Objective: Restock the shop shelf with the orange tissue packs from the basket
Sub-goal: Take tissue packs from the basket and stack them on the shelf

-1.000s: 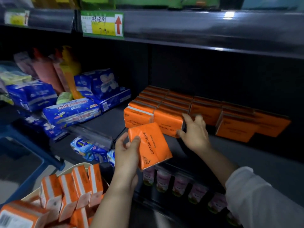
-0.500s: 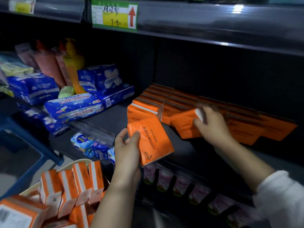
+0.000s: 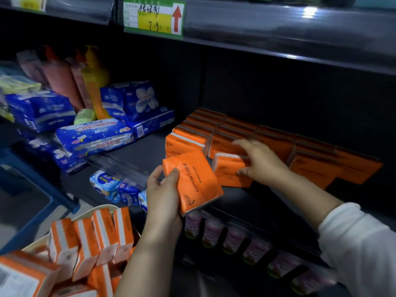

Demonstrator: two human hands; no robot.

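Glossy plastic-wrapped tissue pack (image 3: 194,181)

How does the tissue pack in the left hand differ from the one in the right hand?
The left-hand pack is held off the shelf, tilted, with its COTTON TISSUE face toward the camera. The right-hand pack is at the shelved orange rows, white end showing. Both are orange, gripped by the left hand and right hand.

The held orange pack (image 3: 192,181) reads "COTTON TISSUE"; the shelf-edge price tag (image 3: 153,17) shows 7 and 9.

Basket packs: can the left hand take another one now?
Probably not yet: the left hand grips a COTTON TISSUE pack. The basket packs lie just below it, with nothing over them.
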